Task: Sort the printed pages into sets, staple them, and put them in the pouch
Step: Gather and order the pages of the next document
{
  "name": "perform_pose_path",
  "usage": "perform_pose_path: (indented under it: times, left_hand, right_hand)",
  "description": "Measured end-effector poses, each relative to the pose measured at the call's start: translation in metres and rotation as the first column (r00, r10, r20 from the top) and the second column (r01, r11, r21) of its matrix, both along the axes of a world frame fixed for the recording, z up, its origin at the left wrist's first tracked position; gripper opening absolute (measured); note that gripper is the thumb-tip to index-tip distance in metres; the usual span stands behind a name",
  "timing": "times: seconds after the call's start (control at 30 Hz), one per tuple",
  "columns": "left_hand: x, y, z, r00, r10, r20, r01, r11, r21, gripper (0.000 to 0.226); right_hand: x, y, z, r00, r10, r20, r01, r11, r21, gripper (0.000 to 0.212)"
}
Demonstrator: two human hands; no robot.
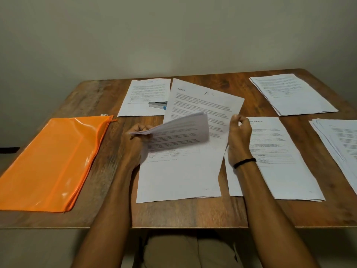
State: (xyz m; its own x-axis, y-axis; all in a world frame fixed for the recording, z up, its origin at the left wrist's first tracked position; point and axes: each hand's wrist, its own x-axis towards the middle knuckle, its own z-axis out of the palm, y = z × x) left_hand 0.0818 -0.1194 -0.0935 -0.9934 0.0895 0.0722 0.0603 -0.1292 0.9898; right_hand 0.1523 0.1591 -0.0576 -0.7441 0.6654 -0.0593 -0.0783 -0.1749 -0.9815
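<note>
Head view: the left hand pinches a lifted bundle of white printed pages over the wooden counter. The right hand is curled beside it, and I cannot tell if it grips anything. The orange plastic pouch lies flat at left.

Stapler half under the tilted page; rightmost stack partly beyond the right edge.
</note>
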Motion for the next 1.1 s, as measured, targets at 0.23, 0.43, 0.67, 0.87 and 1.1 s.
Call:
perform_pose_path:
  times: [0.23, 0.43, 0.67, 0.87, 1.1]
  left_hand:
    - [0.018, -0.012, 0.013, 0.995, 0.049, 0.091, -0.050, 0.999, 0.009, 0.055]
    - [0.032, -0.048, 0.033, 0.968, 0.067, -0.241, -0.212, 0.732, -0.647, 0.075]
    - [0.027, -0.050, 0.032, 0.944, 0.009, -0.330, -0.308, 0.384, -0.871, 0.073]
    - [0.072, 0.022, 0.056, 0.964, 0.159, -0.212, -0.263, 0.683, -0.682, 0.057]
    - [0.073, 0.041, 0.032, 0.998, -0.053, -0.031, -0.020, 0.208, -0.978, 0.089]
  right_hand:
    - [0.007, -0.002, -0.015, 0.929, 0.369, 0.020, -0.369, 0.920, 0.130, 0.037]
    - [0.020, 0.009, 0.018, 0.982, 0.185, -0.038, -0.154, 0.899, 0.410, 0.020]
    - [0.071, 0.053, 0.101, 0.952, 0.190, -0.242, -0.135, 0.965, 0.224, 0.019]
    - [0.091, 0.060, 0.106, 0.947, 0.222, -0.233, -0.211, 0.975, 0.071, 0.033]
    - [0.112, 0.068, 0.109, 0.952, 0.070, -0.299, -0.078, 0.997, -0.016, 0.031]
